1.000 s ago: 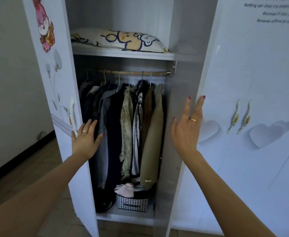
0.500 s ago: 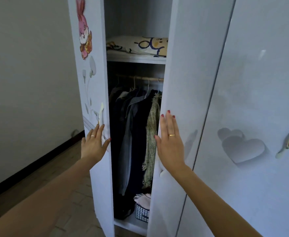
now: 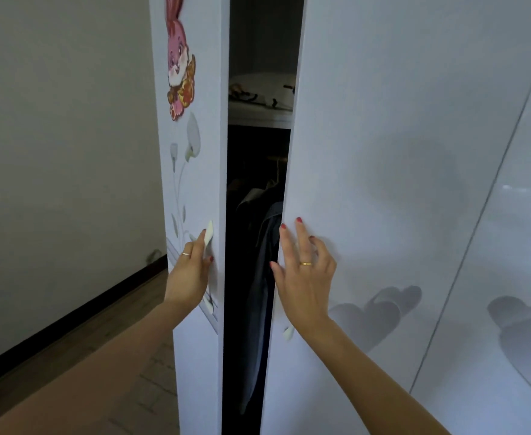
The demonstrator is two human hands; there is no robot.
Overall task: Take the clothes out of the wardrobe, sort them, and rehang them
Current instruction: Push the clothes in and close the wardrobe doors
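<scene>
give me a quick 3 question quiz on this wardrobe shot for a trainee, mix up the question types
1. True or false: the two wardrobe doors are fully shut.
2. Multiple choice: what does the left hand touch? A) the left door's handle B) the hanging clothes C) the rabbit sticker
3. Short answer: where does the right hand rest?

Key
1. False: a narrow gap between the left door and the right door shows the clothes and a pillow on the shelf above.
2. A
3. On the front of the right door, near its edge, fingers loosely spread.
</scene>
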